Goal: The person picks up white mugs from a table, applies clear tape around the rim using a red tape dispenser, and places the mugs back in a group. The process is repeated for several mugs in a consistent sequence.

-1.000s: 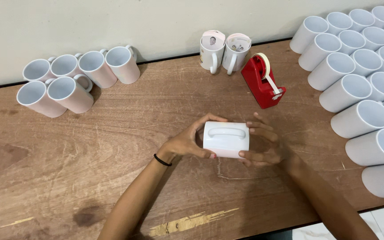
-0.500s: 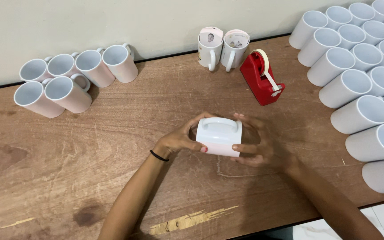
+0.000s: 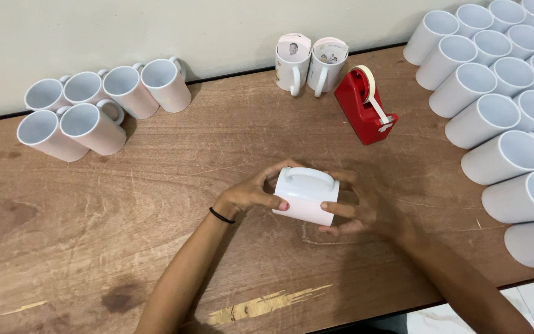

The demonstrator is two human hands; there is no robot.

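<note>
Both hands gripped one white mug [image 3: 305, 196] lying sideways, handle up, over the middle of the wooden table [image 3: 156, 185], left hand [image 3: 251, 195] clasping its left end, right hand [image 3: 356, 207] its right end, with a red tape dispenser [image 3: 364, 106] behind and rows of white mugs [image 3: 502, 117] at right.

bare wooden table [image 3: 156, 185] lies open left of the hands, while a red tape dispenser [image 3: 366, 108] stands just beyond and lying mugs [image 3: 508, 130] crowd the right.
</note>
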